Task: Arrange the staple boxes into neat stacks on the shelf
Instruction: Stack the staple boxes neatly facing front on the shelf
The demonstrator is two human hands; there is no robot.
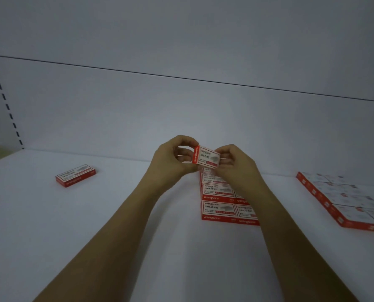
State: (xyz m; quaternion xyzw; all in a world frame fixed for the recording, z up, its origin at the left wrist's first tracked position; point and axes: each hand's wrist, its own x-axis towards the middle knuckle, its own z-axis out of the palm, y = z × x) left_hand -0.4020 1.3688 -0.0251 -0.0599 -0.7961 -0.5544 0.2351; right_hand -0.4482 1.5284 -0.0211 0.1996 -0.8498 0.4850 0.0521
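Note:
A red and white staple box point(206, 157) is held up above the white shelf point(116, 214), tilted, near the shelf's back. My left hand point(173, 158) grips its left red end and my right hand point(236, 164) pinches its right end. Directly below lies a tidy block of several staple boxes point(220, 198) in rows, partly hidden by my right forearm. One loose staple box point(75, 175) lies flat at the far left.
A second flat group of staple boxes point(345, 201) sits at the right edge, running out of view. The shelf's back panel point(181, 116) rises just behind my hands. A slotted upright point(5, 99) stands at the left.

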